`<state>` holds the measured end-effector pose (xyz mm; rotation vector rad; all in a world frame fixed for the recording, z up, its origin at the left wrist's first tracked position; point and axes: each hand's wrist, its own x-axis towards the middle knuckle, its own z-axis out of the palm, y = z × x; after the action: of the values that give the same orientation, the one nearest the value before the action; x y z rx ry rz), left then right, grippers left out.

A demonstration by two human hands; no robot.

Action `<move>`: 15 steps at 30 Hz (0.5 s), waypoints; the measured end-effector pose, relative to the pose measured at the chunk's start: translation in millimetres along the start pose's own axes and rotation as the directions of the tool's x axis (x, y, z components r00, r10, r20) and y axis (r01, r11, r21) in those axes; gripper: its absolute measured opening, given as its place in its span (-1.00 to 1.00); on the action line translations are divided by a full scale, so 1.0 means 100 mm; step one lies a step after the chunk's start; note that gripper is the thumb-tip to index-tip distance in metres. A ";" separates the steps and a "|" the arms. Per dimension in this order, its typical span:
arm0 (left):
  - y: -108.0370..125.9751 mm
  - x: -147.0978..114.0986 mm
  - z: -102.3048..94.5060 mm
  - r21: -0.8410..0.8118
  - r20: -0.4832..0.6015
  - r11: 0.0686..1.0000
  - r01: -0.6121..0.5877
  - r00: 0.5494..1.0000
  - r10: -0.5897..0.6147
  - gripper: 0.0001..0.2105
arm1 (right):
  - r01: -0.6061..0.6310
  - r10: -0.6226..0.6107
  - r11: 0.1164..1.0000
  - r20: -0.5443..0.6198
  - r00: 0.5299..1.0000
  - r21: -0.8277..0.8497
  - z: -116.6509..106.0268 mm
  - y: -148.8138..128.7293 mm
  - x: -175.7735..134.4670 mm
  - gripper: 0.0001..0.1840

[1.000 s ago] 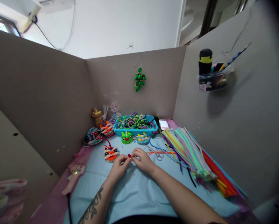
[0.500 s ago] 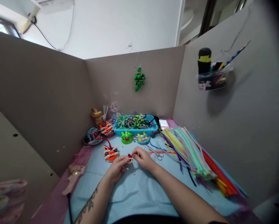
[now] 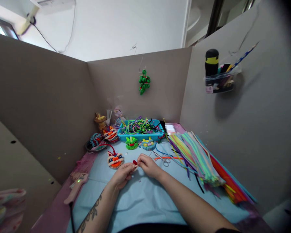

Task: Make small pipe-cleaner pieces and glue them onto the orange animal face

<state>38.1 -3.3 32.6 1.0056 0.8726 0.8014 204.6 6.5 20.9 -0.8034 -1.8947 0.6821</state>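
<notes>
Between my two hands is a small red and white pipe-cleaner piece point(image 3: 135, 162), partly covered by fingers. My left hand point(image 3: 123, 174) pinches it from the left. The fingertips of my right hand point(image 3: 147, 165) are closed at its right side, and what exactly they grip is too small to make out. Just left of my hands lies an orange and cream pipe-cleaner lion head point(image 3: 115, 160) with a red strand. Beyond them sit a green pipe-cleaner head point(image 3: 131, 143) and a light blue and yellow one point(image 3: 148, 143). Scissors point(image 3: 164, 159) lie right of my right hand.
A blue tray point(image 3: 140, 137) of tangled pipe cleaners stands at the back. Bundled pastel pipe cleaners point(image 3: 196, 155) lie on the right. A pink glue gun point(image 3: 76, 186) with a cord rests at left. Grey partitions point(image 3: 140, 97) surround the table; a clear bin point(image 3: 219, 83) hangs on the right one.
The red and white piece has turned slightly between my fingers, showing less of its white loop. My hands stay in nearly the same place; the whole view has shifted a little.
</notes>
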 end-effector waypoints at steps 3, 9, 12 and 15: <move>-0.03 0.02 -0.01 0.006 -0.013 1.000 -0.003 1.000 0.003 -0.70 | -0.004 0.004 1.000 -0.002 1.000 -0.001 0.00 0.00 0.00 -0.85; -0.04 0.02 -0.02 -0.023 -0.053 0.999 -0.034 0.998 0.032 -0.70 | -0.073 0.073 0.997 -0.063 0.995 -0.002 0.01 0.01 0.01 -0.86; -0.03 0.01 -0.01 -0.009 -0.080 0.994 -0.109 0.991 0.108 -0.64 | -0.140 0.139 0.990 -0.161 0.977 0.010 0.03 0.06 0.02 -0.86; -0.06 0.03 0.01 0.186 -0.162 0.941 -0.284 0.935 0.314 -0.65 | -0.152 0.154 0.988 -0.201 0.968 0.022 0.04 0.10 0.02 -0.85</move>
<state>40.8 -3.3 26.8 1.2386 0.9710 1.1146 202.8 13.9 13.0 -0.9850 -1.6589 0.6732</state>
